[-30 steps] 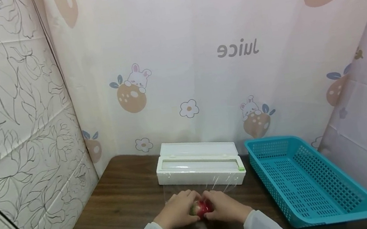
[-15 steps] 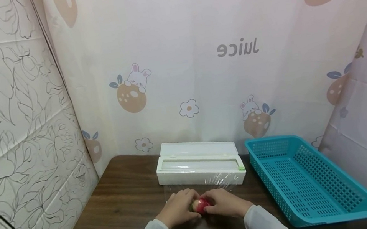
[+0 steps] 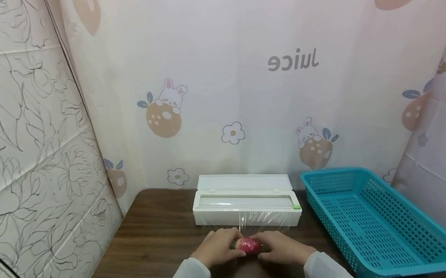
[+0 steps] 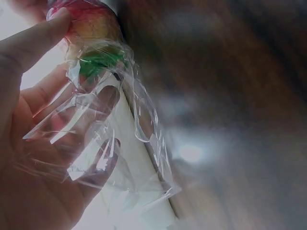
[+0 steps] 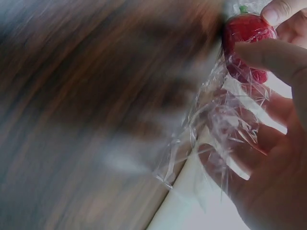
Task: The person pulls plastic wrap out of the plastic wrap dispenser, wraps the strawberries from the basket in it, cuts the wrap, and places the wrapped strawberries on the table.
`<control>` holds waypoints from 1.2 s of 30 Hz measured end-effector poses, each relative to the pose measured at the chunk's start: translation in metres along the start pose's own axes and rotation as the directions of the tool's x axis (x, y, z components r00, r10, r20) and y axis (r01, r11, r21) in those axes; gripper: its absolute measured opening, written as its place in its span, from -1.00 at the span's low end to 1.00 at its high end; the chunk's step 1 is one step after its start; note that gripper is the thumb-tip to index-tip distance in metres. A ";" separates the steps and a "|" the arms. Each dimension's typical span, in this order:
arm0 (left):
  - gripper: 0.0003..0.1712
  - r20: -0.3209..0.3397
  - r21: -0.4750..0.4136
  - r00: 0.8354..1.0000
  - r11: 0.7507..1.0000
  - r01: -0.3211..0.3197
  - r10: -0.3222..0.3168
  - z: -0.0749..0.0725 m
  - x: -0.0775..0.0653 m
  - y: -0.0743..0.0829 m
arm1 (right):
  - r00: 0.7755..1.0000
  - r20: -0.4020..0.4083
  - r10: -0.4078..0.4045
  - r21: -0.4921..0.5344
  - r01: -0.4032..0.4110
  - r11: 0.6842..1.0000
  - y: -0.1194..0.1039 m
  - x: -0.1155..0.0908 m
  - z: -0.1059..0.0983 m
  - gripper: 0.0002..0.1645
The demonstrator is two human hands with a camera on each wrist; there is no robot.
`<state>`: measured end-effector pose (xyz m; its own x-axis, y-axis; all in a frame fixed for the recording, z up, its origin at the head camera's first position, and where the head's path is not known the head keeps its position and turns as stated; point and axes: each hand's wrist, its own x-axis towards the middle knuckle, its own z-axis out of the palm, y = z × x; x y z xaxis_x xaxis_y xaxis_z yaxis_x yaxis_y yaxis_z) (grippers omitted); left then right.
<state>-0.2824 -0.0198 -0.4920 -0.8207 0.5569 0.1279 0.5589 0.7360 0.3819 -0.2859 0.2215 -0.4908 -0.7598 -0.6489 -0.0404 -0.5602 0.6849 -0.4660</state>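
A red strawberry [image 3: 249, 246] with a pale shoulder and green leafy end is wrapped in clear cling film, between my two hands low in the head view. My left hand [image 3: 218, 246] holds its leafy end, the thumb on the fruit in the left wrist view. Loose film [image 4: 146, 127] sticks out past the green leaves and over that palm. On the other side, my right hand [image 3: 283, 247] grips the red end with its thumb [image 5: 268, 53] laid across it. More crumpled film [image 5: 218, 115] trails from this end over the right fingers.
Behind the hands stands a white cling film box [image 3: 247, 208] with its lid raised and a green slider at the right. A turquoise basket [image 3: 354, 253] sits on the right of the dark wooden table [image 3: 137, 258]. Patterned curtains enclose the back and sides.
The film that was spread flat between hands and box has been gathered in around the strawberry. The fruit has turned onto its side, and the right hand has shifted slightly right.
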 end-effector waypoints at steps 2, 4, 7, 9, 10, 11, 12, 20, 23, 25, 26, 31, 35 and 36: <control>-0.61 0.013 -0.008 1.000 1.000 0.012 -0.011 -0.001 0.003 -0.001 | 0.999 -0.053 0.012 -0.047 -0.014 0.999 0.000 -0.002 -0.001 -0.45; -0.61 0.023 -0.011 1.000 1.000 0.018 -0.018 -0.003 0.006 -0.002 | 0.991 -0.132 0.003 -0.091 -0.015 0.996 -0.002 -0.004 -0.002 -0.49; -0.61 0.037 0.016 0.999 1.000 0.022 -0.022 -0.005 0.011 -0.001 | 0.966 -0.254 -0.050 -0.159 0.009 0.987 -0.008 -0.006 -0.003 -0.54; -0.59 0.043 0.039 0.999 0.999 0.025 -0.027 -0.005 0.013 -0.001 | 0.945 -0.313 -0.096 -0.182 0.040 0.983 -0.012 -0.006 -0.003 -0.59; -0.59 0.044 0.052 0.999 0.998 0.027 -0.030 -0.005 0.014 -0.001 | 0.936 -0.332 -0.113 -0.191 0.051 0.980 -0.014 -0.005 -0.003 -0.62; -0.58 0.044 0.060 0.998 0.998 0.030 -0.033 -0.006 0.015 0.000 | 0.930 -0.345 -0.128 -0.202 0.059 0.977 -0.016 -0.005 -0.002 -0.65; -0.58 0.042 0.066 0.998 0.997 0.033 -0.036 -0.006 0.015 0.000 | 0.925 -0.354 -0.139 -0.208 0.066 0.976 -0.018 -0.005 -0.003 -0.68; -0.61 0.034 0.062 0.999 0.998 0.020 -0.022 -0.007 0.019 -0.001 | 0.916 -0.345 -0.205 -0.221 0.133 0.966 -0.026 -0.001 -0.002 -0.75; -0.61 0.026 0.036 0.999 0.999 0.017 -0.018 -0.006 0.021 -0.002 | 0.930 -0.309 -0.198 -0.199 0.141 0.970 -0.027 0.002 -0.001 -0.69; -0.63 0.018 -0.001 1.000 1.000 0.025 -0.025 -0.005 0.022 -0.003 | 0.943 -0.286 -0.168 -0.175 0.121 0.977 -0.027 0.003 -0.001 -0.66; -0.65 0.013 -0.015 1.000 0.999 0.029 -0.029 -0.004 0.023 -0.004 | 0.948 -0.278 -0.154 -0.168 0.110 0.980 -0.027 0.004 -0.001 -0.66; -0.80 -0.017 -0.049 0.998 0.997 0.052 -0.052 -0.004 0.024 -0.005 | 0.959 -0.265 -0.103 -0.161 0.061 0.985 -0.026 0.008 -0.002 -0.64; -0.81 -0.027 -0.043 0.997 0.997 0.069 -0.071 -0.002 0.025 -0.005 | 0.960 -0.264 -0.090 -0.175 0.044 0.983 -0.025 0.011 -0.003 -0.62; -0.80 -0.034 -0.037 0.997 0.997 0.068 -0.070 -0.002 0.025 -0.005 | 0.961 -0.262 -0.083 -0.176 0.037 0.984 -0.024 0.012 -0.003 -0.61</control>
<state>-0.3061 -0.0100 -0.4885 -0.8611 0.4910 0.1318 0.4968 0.7576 0.4234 -0.2828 0.1981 -0.4771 -0.7703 -0.5941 0.2316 -0.6375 0.7080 -0.3040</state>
